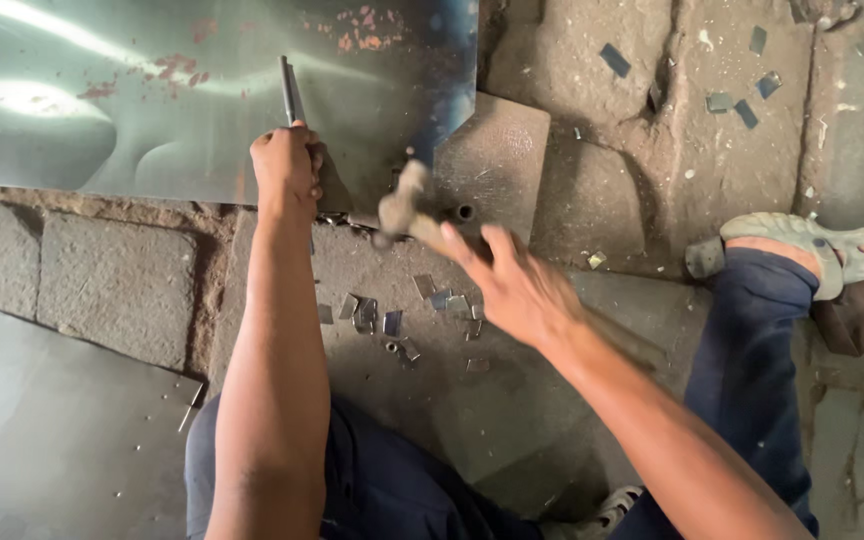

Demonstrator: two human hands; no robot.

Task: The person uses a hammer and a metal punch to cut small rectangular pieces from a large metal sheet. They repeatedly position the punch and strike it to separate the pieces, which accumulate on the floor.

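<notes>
Right hand grips hammer; left hand fisted around chisel on metal sheet.

It was a rough metal workshop. Sheet metal lay on the stone floor. Offcuts littered it.

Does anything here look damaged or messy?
Yes. The shiny metal sheet is dented near its lower edge and has reddish, rust-like flecks. Small cut metal scraps litter the stone floor below the left hand and right hand.
</notes>
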